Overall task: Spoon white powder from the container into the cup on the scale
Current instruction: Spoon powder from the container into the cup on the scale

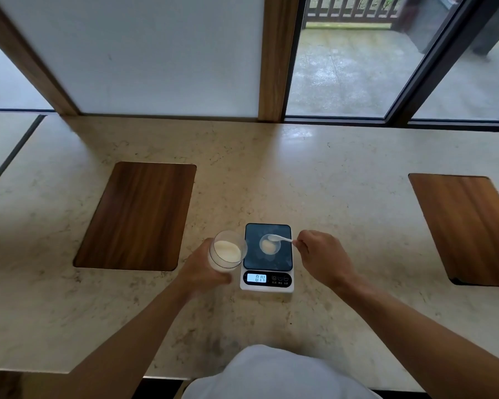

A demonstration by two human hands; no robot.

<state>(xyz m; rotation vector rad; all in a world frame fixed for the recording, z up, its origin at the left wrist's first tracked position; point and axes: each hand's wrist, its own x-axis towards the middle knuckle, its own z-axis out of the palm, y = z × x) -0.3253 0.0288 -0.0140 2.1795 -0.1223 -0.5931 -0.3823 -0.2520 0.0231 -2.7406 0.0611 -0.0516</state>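
A small clear cup [269,245] with some white powder in it stands on the dark platform of a white kitchen scale [267,257], whose lit display [256,278] shows digits. My right hand [320,256] pinches the handle of a white plastic spoon [280,239]; the spoon's bowl hovers over the cup's rim. My left hand [202,269] grips a clear container [227,251] half full of white powder, tilted toward the scale, just left of it.
The scale sits on a pale marble counter [343,174]. Two dark wooden inlays lie in it: one at the left [136,217], one at the far right [470,228]. Behind the counter are a frosted panel and glass doors. My white-clothed lap [271,375] is at the bottom.
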